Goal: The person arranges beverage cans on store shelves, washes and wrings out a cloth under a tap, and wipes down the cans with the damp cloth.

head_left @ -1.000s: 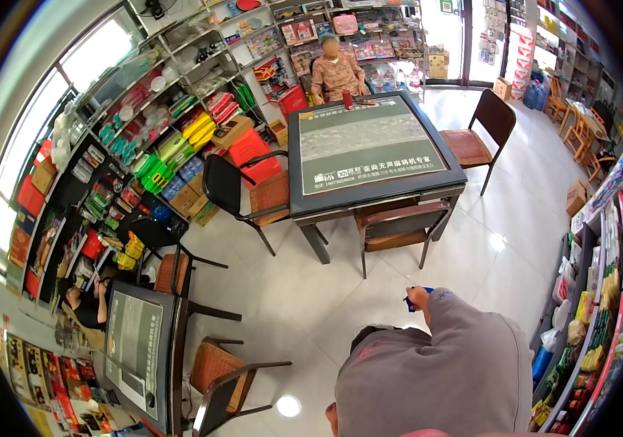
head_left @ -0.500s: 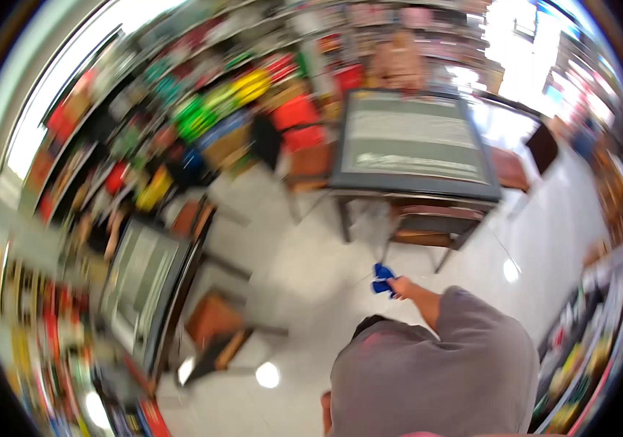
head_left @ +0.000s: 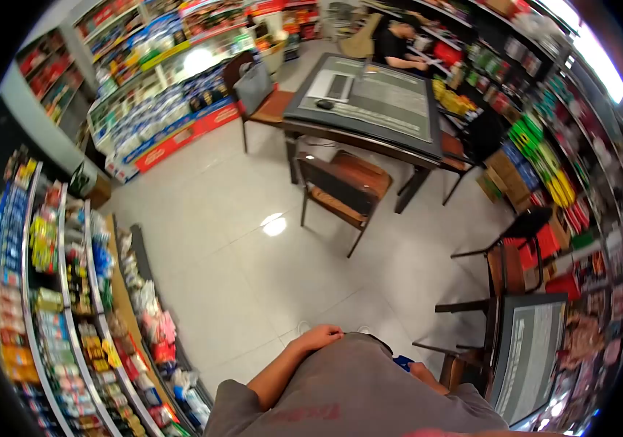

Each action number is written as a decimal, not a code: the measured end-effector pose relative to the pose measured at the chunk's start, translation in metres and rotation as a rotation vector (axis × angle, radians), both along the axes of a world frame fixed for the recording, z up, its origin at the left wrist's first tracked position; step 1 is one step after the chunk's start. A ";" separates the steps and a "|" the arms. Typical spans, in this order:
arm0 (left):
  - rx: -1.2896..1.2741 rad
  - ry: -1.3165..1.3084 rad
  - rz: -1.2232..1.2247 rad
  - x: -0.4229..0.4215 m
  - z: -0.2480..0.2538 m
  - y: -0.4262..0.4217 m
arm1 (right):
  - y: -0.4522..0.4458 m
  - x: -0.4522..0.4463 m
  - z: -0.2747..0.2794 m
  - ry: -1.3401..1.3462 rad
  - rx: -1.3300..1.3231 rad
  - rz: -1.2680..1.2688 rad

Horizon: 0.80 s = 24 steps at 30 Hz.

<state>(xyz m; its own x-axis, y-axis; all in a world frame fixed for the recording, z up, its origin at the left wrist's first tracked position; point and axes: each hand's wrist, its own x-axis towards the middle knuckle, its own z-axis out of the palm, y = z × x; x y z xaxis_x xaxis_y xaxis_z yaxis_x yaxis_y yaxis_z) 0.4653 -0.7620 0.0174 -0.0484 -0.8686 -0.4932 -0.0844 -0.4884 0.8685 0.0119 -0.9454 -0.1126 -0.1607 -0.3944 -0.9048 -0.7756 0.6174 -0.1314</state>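
My right hand (head_left: 422,373) is low beside my waist, with its fingers closed around a blue item (head_left: 402,362). Most of that item is hidden behind the hand and shirt, so I cannot make out its exact kind. In front of my waist, my left hand (head_left: 320,337) lies near the hem of my grey shirt (head_left: 340,386). Its fingers are loosely extended towards the right, and nothing shows in them.
A chair (head_left: 348,182) stands ahead by a dark table (head_left: 406,138) with a laptop (head_left: 331,86); a person (head_left: 391,47) sits behind it. Another table (head_left: 530,349) is at right. Stocked shelves (head_left: 64,291) line the left; a bag (head_left: 253,87) rests on a chair.
My view has turned left, so the tables shift rightwards. My right hand, previously held out with the blue item, is now close to my waist. My left hand has come into view.
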 end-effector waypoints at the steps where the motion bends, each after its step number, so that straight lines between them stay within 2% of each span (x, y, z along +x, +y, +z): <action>1: 0.020 -0.029 0.036 0.011 0.008 0.010 | -0.007 0.020 -0.010 0.010 0.006 0.035; 2: -0.006 -0.048 0.074 0.020 0.016 0.022 | -0.008 0.042 -0.023 0.018 0.014 0.064; 3: -0.027 -0.077 0.107 0.032 0.029 0.032 | -0.024 0.041 -0.068 -0.090 0.020 -0.017; 5: -0.052 -0.078 0.151 0.046 0.038 0.060 | -0.041 0.118 -0.039 -0.003 -0.066 0.239; 7: -0.080 -0.049 0.171 0.069 0.041 0.078 | -0.067 0.153 -0.096 -0.239 -0.152 0.677; 9: -0.074 -0.009 0.206 0.090 0.042 0.095 | -0.068 0.263 -0.043 -0.087 -0.075 0.593; 12: -0.075 -0.051 0.194 0.118 0.021 0.108 | -0.076 0.367 -0.039 -0.300 -0.261 0.609; 13: 0.032 0.069 0.214 0.130 0.011 0.109 | -0.077 0.399 -0.031 -0.354 -0.332 0.617; 15: 0.087 0.128 0.189 0.164 0.009 0.105 | -0.080 0.453 -0.015 -0.435 -0.497 0.540; 17: 0.106 0.133 0.162 0.213 0.018 0.095 | -0.084 0.500 -0.003 -0.390 -0.487 0.394; 19: 0.136 0.134 0.132 0.264 0.019 0.089 | -0.088 0.526 -0.024 -0.430 -0.465 0.263; 22: 0.107 0.085 0.126 0.346 0.014 0.100 | -0.094 0.535 -0.098 -0.239 -0.470 0.333; 23: 0.099 0.063 0.131 0.376 0.014 0.099 | -0.090 0.540 -0.113 -0.169 -0.448 0.287; 24: 0.190 0.151 0.137 0.401 0.017 0.103 | -0.084 0.558 -0.099 -0.099 -0.356 0.128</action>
<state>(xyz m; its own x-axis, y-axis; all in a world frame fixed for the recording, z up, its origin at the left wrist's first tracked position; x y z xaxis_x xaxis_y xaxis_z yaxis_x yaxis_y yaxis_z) 0.8664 -0.6589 0.0345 -0.0222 -0.7649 -0.6438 0.1171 -0.6415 0.7582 0.5703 -1.0297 -0.2112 -0.0089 -0.6976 -0.7164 -0.8162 0.4190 -0.3979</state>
